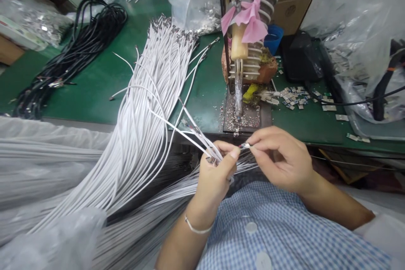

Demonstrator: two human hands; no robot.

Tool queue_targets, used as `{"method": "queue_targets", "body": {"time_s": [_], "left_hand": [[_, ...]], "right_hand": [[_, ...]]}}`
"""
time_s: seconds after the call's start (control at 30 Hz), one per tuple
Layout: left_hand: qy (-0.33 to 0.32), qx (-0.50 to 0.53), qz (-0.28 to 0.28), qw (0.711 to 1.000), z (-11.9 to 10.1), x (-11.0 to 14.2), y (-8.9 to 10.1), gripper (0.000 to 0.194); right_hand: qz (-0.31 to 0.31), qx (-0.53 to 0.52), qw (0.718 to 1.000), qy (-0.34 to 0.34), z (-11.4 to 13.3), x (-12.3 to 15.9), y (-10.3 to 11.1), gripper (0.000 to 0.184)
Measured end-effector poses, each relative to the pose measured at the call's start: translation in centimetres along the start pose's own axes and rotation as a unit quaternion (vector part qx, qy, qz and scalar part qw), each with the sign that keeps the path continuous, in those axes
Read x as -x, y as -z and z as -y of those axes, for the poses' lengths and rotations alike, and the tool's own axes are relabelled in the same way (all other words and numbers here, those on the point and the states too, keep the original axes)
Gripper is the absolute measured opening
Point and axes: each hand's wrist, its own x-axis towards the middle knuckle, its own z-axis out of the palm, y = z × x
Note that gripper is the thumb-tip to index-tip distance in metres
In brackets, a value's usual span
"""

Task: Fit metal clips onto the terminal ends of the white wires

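My left hand (218,166) is closed around several white cables (202,135), whose ends stick up past the fingers. Between its thumb and forefinger it pinches the end of one cable with bared coloured wires. Just to the right, my right hand (280,158) pinches a small metal connector (244,146) at that wire end, close to the left fingertips. Whether the connector and wires are joined, I cannot tell. Both hands are in front of the table edge, below a soldering iron (238,46) mounted tip down. Its silvery tip points at a plate (229,118) strewn with solder bits.
A large bundle of white cables (142,105) runs over the table edge at left. Black cables (91,38) lie beyond it. Loose connectors (294,97) are scattered at right, near a plastic tray (373,130) holding a bag and black-handled pliers (382,84).
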Motion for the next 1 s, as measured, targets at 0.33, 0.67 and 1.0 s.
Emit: {"method": "queue_targets", "body": {"time_s": [0.33, 0.67, 1.0], "left_hand": [[0.117, 0.067, -0.057, 0.989, 5.4, 3.1, 2.3, 0.02], [0.058, 0.068, -0.155, 0.984, 7.1, 2.3, 6.5, 0.03], [0.15, 0.085, -0.063, 0.983, 5.8, 2.7, 5.8, 0.028]], "right_hand": [[0.213, -0.039, 0.973, -0.084, -0.7, 2.8, -0.1, 0.012], [0.391, 0.103, 0.899, -0.17, -2.6, 2.9, -0.4, 0.008], [0.387, -0.028, 0.889, -0.242, -2.0, 2.3, -4.4, 0.006]]}}
